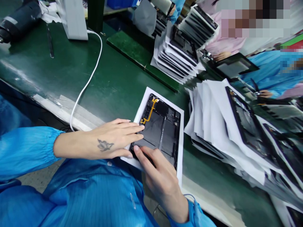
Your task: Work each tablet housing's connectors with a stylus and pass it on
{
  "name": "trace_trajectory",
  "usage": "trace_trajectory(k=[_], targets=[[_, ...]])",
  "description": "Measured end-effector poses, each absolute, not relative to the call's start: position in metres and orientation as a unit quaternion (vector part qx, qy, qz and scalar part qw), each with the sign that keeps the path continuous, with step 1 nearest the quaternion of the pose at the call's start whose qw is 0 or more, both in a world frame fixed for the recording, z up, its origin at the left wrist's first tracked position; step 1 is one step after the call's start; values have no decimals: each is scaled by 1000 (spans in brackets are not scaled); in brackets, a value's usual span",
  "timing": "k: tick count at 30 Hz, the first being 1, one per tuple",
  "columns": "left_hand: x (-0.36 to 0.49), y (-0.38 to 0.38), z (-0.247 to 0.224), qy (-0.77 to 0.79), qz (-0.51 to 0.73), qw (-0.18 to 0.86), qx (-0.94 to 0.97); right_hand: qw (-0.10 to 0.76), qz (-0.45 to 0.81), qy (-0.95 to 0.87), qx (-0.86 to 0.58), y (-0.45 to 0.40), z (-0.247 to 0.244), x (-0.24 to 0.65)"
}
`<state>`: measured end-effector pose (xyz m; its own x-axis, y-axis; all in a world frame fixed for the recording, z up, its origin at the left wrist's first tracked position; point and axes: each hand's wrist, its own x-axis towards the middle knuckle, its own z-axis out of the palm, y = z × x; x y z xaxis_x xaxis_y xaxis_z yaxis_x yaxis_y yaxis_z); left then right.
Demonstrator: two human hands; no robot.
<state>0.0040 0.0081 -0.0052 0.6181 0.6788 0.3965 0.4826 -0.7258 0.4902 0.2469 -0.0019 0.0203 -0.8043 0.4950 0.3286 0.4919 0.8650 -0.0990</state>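
Observation:
An opened tablet, black inside with a yellow-orange ribbon cable along its left side, lies on a white sheet near the table's front edge. My left hand is flat and open, its fingertips resting on the tablet's left edge just below the ribbon cable. My right hand is over the tablet's lower part, fingers curled and closed, with its fingertips at the lower left corner. Whatever may be between those fingers is hidden.
White sheets and tablet parts are piled in stacks to the right and another stack farther back. A white cable crosses the green table. Tweezers and a heat gun lie at left. Co-workers' hands show behind.

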Motion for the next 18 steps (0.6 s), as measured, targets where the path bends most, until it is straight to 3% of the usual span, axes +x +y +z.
trace_trajectory(k=[7, 18], targets=[[6, 7, 0, 339, 234, 125, 903, 71, -96, -981, -155, 13, 55, 233], [9, 8, -2, 334, 238, 72, 909, 35, -126, -984, -120, 9, 61, 230]])
